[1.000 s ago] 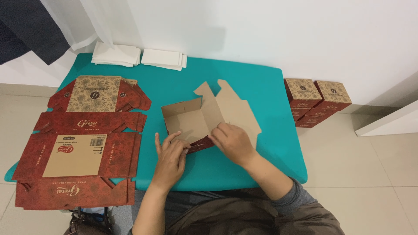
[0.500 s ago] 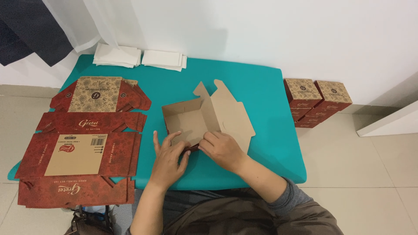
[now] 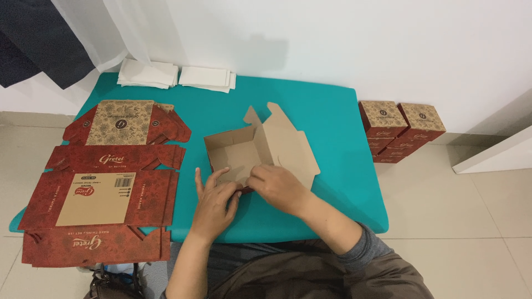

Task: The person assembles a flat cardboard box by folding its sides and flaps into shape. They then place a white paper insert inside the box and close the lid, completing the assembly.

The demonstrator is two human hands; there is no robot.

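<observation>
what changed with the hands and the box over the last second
The right hand slid left along the near wall of the half-folded box to meet the left hand, which crept up to it. The box, flat cartons and finished boxes stayed put.

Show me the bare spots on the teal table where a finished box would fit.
The teal table is bare along its right side, between the half-folded carton and the right edge, and across the back, between the white sheets and the carton. The left side is crowded with flat red carton blanks. Left hand and right hand fill the front middle.
</observation>
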